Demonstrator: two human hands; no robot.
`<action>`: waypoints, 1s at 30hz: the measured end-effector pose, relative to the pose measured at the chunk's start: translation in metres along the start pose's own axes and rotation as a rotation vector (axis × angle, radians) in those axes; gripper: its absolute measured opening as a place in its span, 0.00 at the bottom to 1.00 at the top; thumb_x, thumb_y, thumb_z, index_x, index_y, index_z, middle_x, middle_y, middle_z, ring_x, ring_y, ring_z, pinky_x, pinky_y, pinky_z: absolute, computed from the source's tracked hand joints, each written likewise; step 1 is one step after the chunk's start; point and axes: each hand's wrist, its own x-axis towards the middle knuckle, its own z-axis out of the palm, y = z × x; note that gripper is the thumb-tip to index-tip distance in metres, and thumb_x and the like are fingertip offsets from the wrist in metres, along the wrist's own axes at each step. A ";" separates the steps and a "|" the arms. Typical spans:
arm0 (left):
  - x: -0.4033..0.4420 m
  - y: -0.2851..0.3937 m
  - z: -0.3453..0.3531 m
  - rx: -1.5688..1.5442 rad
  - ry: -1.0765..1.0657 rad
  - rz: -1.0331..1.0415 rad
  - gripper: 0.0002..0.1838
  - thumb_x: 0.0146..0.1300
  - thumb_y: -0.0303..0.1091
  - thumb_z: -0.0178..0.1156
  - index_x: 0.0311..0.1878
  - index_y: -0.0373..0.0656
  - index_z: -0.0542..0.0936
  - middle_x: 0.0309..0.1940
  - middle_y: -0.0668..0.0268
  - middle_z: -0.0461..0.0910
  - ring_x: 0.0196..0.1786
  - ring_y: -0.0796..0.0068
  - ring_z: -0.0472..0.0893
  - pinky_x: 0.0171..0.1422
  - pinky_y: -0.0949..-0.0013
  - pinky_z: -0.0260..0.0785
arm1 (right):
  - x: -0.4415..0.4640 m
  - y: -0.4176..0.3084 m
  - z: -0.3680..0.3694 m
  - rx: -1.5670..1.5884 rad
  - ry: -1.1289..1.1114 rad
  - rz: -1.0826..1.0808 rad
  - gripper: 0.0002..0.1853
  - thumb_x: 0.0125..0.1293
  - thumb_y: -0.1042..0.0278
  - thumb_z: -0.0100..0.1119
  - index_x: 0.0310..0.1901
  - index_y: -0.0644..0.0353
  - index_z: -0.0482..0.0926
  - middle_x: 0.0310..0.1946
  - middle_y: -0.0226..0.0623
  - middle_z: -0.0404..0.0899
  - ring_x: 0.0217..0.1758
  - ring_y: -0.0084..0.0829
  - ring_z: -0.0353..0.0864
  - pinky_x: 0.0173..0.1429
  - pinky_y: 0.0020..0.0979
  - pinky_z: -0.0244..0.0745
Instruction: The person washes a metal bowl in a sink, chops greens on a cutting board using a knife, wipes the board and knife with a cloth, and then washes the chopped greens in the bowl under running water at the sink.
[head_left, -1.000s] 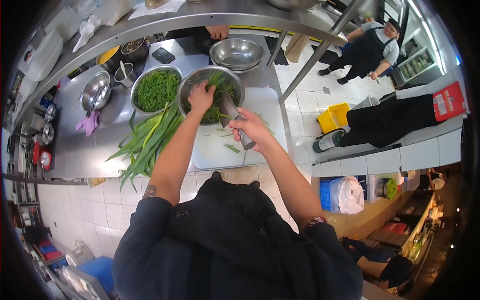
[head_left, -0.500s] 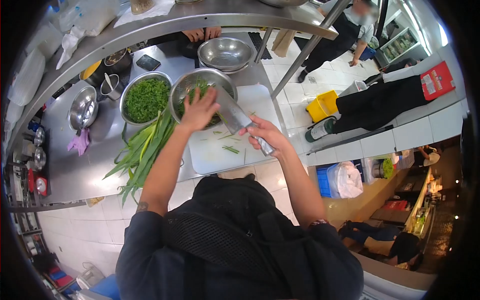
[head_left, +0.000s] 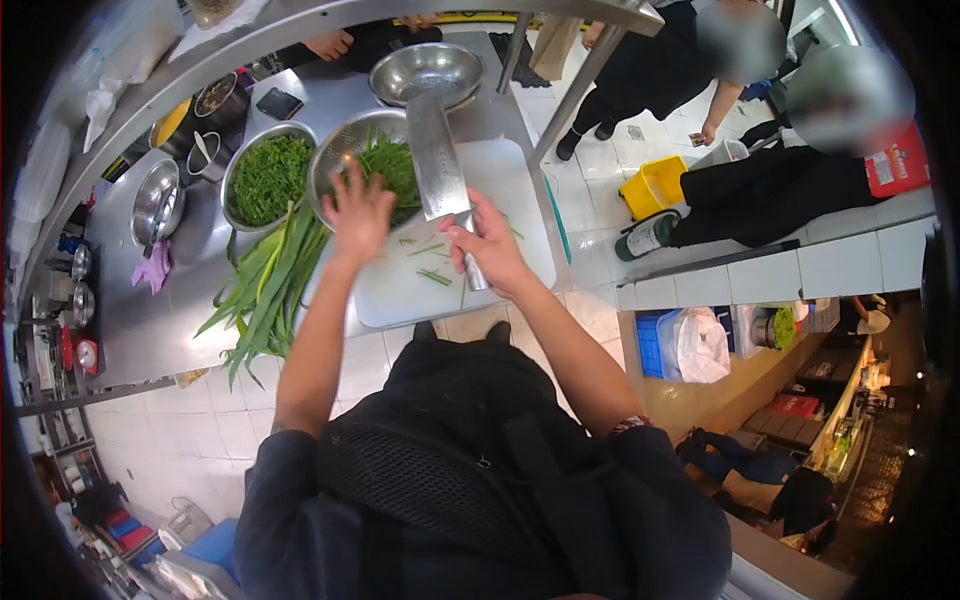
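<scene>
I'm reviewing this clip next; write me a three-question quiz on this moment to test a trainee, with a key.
1. Which hand grips the cleaver?
2. True or false: the left hand is clenched into a fist.
3. Fill in: several cut green pieces lie on the white cutting ____.

Key:
1. The right hand, by the handle.
2. False; it is open, with fingers spread.
3. Board.

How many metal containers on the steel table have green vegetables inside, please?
2: the bowl of finely chopped greens, just beyond the long leaves, and the colander to its right, with the left hand at its near side.
</scene>
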 end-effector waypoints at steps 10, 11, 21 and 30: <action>-0.109 0.027 0.046 -0.572 0.088 -0.242 0.15 0.70 0.31 0.58 0.57 0.38 0.79 0.53 0.52 0.76 0.53 0.51 0.74 0.58 0.50 0.68 | -0.068 -0.027 -0.185 -1.487 -0.005 -0.065 0.27 0.63 0.75 0.56 0.66 0.59 0.73 0.57 0.50 0.80 0.48 0.54 0.84 0.49 0.49 0.79; -0.107 0.029 0.060 -0.398 0.239 -0.231 0.16 0.68 0.30 0.58 0.56 0.37 0.79 0.53 0.50 0.76 0.53 0.49 0.74 0.57 0.49 0.68 | -0.074 -0.018 -0.184 -1.467 -0.006 -0.057 0.27 0.63 0.75 0.56 0.66 0.59 0.73 0.57 0.50 0.80 0.48 0.54 0.84 0.49 0.49 0.79; -0.101 0.083 0.077 -0.417 0.123 -0.221 0.19 0.59 0.23 0.56 0.54 0.35 0.80 0.50 0.51 0.78 0.55 0.47 0.75 0.60 0.51 0.70 | -0.096 -0.003 -0.166 -1.095 -0.172 -0.207 0.23 0.64 0.77 0.54 0.63 0.59 0.76 0.51 0.53 0.82 0.48 0.56 0.82 0.52 0.51 0.77; -0.129 0.099 0.030 -0.363 -0.128 -0.118 0.39 0.46 0.34 0.78 0.63 0.33 0.75 0.55 0.48 0.73 0.55 0.47 0.78 0.61 0.55 0.74 | -0.066 0.001 -0.171 -1.487 -0.211 -0.181 0.27 0.62 0.76 0.53 0.64 0.50 0.77 0.53 0.46 0.81 0.47 0.51 0.84 0.49 0.48 0.79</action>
